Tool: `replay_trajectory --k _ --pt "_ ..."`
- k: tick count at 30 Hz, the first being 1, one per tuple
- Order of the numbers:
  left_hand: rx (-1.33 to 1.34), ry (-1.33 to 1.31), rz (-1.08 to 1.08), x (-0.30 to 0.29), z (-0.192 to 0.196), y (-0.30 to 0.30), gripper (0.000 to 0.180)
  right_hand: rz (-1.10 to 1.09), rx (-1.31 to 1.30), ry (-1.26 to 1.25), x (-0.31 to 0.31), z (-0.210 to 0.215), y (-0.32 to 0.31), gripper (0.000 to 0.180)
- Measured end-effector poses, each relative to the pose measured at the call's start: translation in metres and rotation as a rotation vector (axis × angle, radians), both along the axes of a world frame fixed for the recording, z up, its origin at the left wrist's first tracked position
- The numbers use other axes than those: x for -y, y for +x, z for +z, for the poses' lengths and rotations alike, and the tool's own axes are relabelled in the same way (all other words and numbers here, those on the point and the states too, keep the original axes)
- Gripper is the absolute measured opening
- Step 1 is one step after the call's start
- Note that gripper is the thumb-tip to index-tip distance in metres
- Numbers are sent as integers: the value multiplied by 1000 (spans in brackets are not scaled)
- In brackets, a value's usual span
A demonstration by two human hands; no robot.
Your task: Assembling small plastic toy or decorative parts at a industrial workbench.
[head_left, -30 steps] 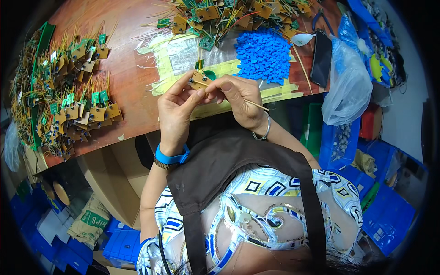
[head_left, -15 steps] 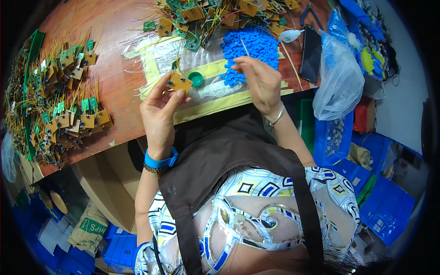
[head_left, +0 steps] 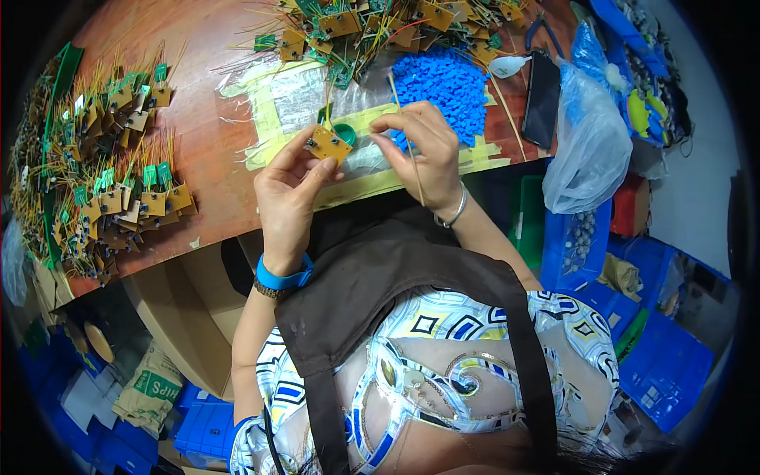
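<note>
My left hand pinches a tan circuit board with small dark parts by its edge, over the taped front of the table. Thin wires rise from the board's far side. Right behind it sits a small round green cup, partly covered by the board. My right hand is curled just to the right, with a thin wooden stick running across its fingers, dark tip pointing away from me. Whether anything small lies between that thumb and forefinger I cannot make out. A heap of small blue pieces lies behind this hand.
Wired boards pile up at the back and in rows at left. To the right are a black phone, a small white bottle, pliers and a clear plastic bag. A cardboard box stands below the table.
My right hand has moved left, nearer the board, and the stick now lies across it, tilted the other way. My left hand with the board has shifted slightly right.
</note>
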State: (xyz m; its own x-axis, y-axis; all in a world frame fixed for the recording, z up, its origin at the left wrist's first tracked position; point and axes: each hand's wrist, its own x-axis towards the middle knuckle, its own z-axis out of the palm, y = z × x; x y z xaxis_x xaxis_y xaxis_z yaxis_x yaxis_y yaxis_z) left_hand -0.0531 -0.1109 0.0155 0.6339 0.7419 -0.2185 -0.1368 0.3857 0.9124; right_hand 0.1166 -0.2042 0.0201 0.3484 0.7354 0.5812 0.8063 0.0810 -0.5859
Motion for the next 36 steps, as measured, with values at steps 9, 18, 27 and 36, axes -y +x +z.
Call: replay_trajectory --k 9,18,27,36 --pt "7 17 -77 7 4 3 40 88 77 63 -17 14 -28 25" --pt "5 6 -65 7 6 2 41 99 99 11 -11 15 -29 26" --pt "-16 20 -94 10 7 2 40 67 171 44 -10 16 -32 24" --pt "11 36 -124 8 8 2 38 63 143 68 -13 14 -32 22"
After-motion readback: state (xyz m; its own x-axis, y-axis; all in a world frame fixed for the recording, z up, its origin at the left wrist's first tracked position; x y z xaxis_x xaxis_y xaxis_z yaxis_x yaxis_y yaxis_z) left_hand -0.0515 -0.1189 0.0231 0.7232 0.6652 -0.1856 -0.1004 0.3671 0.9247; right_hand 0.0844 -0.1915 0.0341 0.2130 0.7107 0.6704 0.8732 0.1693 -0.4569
